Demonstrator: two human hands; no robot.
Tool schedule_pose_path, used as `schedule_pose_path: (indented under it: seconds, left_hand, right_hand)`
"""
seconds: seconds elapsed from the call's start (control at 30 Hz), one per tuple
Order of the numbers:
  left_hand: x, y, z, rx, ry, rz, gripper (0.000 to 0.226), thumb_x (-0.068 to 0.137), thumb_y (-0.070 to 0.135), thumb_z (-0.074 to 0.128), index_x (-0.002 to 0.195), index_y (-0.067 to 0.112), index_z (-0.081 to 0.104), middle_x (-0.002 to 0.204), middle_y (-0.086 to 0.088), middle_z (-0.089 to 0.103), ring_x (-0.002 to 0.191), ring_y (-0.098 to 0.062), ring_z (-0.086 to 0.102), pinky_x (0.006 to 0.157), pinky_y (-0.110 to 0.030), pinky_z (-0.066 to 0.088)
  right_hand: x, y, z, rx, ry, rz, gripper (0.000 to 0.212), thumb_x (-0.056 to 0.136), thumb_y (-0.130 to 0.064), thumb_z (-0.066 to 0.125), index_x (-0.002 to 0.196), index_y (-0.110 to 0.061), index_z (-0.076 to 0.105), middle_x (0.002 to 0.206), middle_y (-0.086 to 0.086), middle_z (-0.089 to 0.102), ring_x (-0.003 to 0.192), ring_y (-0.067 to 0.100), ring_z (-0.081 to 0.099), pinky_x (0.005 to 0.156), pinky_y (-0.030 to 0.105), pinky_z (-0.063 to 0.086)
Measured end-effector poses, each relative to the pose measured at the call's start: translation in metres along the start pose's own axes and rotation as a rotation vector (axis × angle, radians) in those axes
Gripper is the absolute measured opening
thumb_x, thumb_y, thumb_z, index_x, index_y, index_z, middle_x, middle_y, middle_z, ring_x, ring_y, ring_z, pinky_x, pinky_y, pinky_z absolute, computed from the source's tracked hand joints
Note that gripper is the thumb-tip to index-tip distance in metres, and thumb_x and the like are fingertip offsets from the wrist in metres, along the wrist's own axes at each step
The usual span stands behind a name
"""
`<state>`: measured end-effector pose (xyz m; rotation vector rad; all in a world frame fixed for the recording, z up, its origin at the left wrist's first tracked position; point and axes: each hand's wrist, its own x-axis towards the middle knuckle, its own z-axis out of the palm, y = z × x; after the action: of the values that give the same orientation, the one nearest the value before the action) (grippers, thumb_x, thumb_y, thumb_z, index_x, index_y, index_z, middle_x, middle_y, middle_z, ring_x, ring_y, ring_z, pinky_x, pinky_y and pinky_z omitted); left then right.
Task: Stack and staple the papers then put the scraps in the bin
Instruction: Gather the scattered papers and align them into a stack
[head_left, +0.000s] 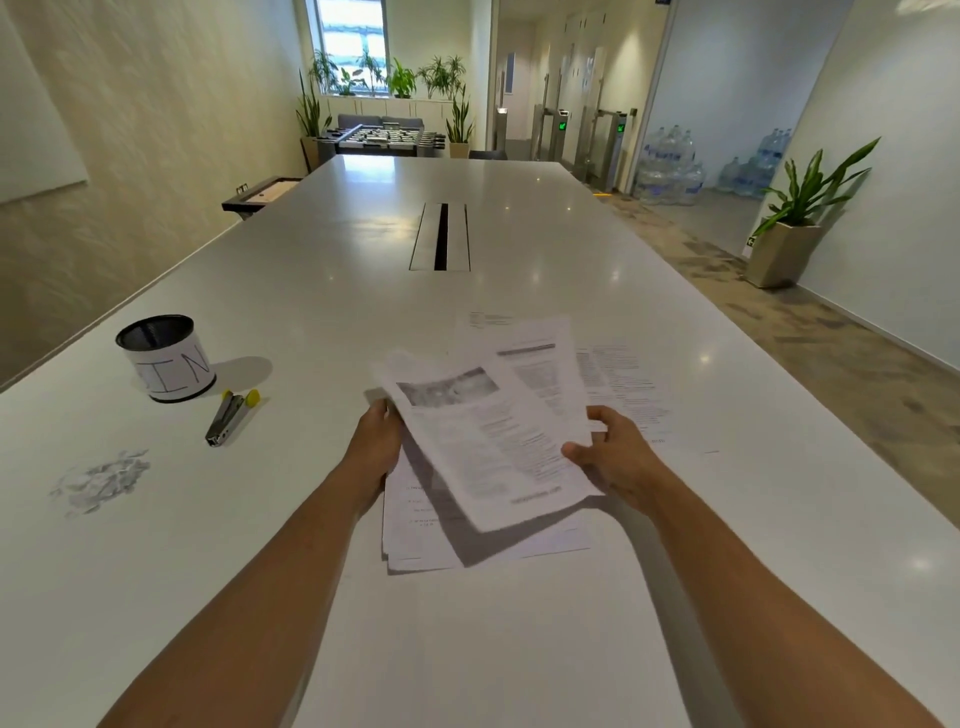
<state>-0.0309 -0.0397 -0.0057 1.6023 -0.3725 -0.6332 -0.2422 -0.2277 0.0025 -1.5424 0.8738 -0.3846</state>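
Gathering, I'd say: left hand (375, 441) and right hand (615, 457) both pinch the printed sheets (498, 431) (fanned, uneven); squaring them comes next, then the stapler (228, 415).

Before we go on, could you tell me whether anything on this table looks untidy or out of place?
Yes. The printed sheets lie fanned and skewed rather than squared, some held by both hands. A pile of paper scraps sits loose on the table, outside the bin. The stapler lies idle nearby.

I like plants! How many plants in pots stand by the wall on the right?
1: a potted plant on the floor beside the right wall. More plants crowd the far window, too small to count.
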Motion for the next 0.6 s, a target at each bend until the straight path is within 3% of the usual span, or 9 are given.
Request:
schedule_pose_path:
  seconds: [0.07, 0.13, 0.23, 0.3, 0.37, 0.43, 0.5, 0.6]
  left_hand:
    - [-0.004, 0.003, -0.001, -0.074, -0.017, -0.065, 0.054, 0.094, 0.062, 0.033, 0.115, 0.021, 0.061, 0.102, -0.001, 0.070, 0.084, -0.015, 0.068, 0.065, -0.027, 0.054]
    - [-0.002, 0.004, -0.002, -0.105, -0.012, -0.127, 0.076, 0.085, 0.077, 0.024, 0.113, 0.019, 0.065, 0.094, -0.004, 0.073, 0.085, -0.022, 0.071, 0.072, -0.031, 0.056]
    - [-0.003, 0.005, -0.002, -0.142, -0.051, -0.152, 0.071, 0.084, 0.076, 0.031, 0.099, 0.019, 0.070, 0.085, -0.007, 0.076, 0.081, -0.025, 0.073, 0.076, -0.035, 0.056]
    - [-0.003, 0.003, -0.002, -0.103, -0.076, -0.101, 0.049, 0.087, 0.057, 0.057, 0.104, 0.013, 0.069, 0.091, -0.010, 0.076, 0.083, -0.026, 0.073, 0.076, -0.035, 0.057]
    - [0.000, -0.004, -0.004, -0.056, -0.092, -0.044, 0.032, 0.083, 0.023, 0.074, 0.112, 0.009, 0.066, 0.101, -0.013, 0.074, 0.086, -0.026, 0.072, 0.073, -0.035, 0.058]
    - [0.005, -0.010, -0.004, -0.024, -0.071, -0.025, 0.036, 0.080, 0.001, 0.074, 0.113, 0.008, 0.063, 0.106, -0.014, 0.072, 0.088, -0.026, 0.071, 0.074, -0.037, 0.058]
    - [0.008, -0.012, -0.005, -0.018, -0.057, -0.012, 0.039, 0.078, -0.007, 0.071, 0.113, 0.009, 0.062, 0.106, -0.015, 0.071, 0.091, -0.028, 0.070, 0.080, -0.043, 0.057]
    - [0.012, -0.015, -0.007, -0.048, -0.069, 0.004, 0.047, 0.077, -0.012, 0.069, 0.119, 0.006, 0.058, 0.108, -0.016, 0.069, 0.097, -0.033, 0.068, 0.085, -0.048, 0.055]
  right_hand:
    - [-0.002, 0.004, 0.007, -0.084, -0.050, -0.034, 0.038, 0.088, 0.003, 0.066, 0.121, -0.011, 0.054, 0.103, 0.013, 0.074, 0.091, 0.029, 0.073, 0.086, 0.047, 0.058]
    - [-0.003, 0.005, 0.013, -0.151, -0.077, -0.062, 0.034, 0.090, 0.000, 0.065, 0.120, -0.012, 0.056, 0.104, 0.010, 0.074, 0.090, 0.025, 0.073, 0.083, 0.043, 0.059]
    - [0.000, 0.003, 0.021, -0.364, -0.052, -0.145, 0.024, 0.090, -0.014, 0.065, 0.115, -0.014, 0.065, 0.099, 0.000, 0.074, 0.086, 0.015, 0.071, 0.079, 0.035, 0.059]
    - [0.001, -0.001, 0.024, -0.571, -0.049, -0.190, 0.013, 0.092, -0.028, 0.064, 0.092, -0.016, 0.068, 0.078, -0.006, 0.066, 0.069, 0.008, 0.060, 0.062, 0.022, 0.047]
    - [0.004, -0.002, 0.024, -0.687, -0.012, -0.205, 0.030, 0.094, -0.037, 0.060, 0.074, -0.015, 0.065, 0.067, -0.003, 0.057, 0.062, 0.011, 0.051, 0.056, 0.024, 0.036]
    - [0.009, 0.000, 0.018, -0.705, 0.109, -0.208, 0.031, 0.096, -0.040, 0.055, 0.090, -0.015, 0.073, 0.079, 0.001, 0.066, 0.073, 0.015, 0.057, 0.064, 0.026, 0.039]
    - [0.013, 0.002, 0.005, -0.692, 0.328, -0.198, 0.031, 0.094, -0.041, 0.058, 0.107, -0.017, 0.071, 0.100, 0.006, 0.072, 0.093, 0.020, 0.063, 0.076, 0.030, 0.046]
    - [0.016, 0.005, -0.024, -0.822, 0.608, -0.066, 0.054, 0.086, -0.050, 0.063, 0.126, -0.015, 0.057, 0.123, 0.016, 0.060, 0.117, 0.035, 0.051, 0.094, 0.043, 0.042]
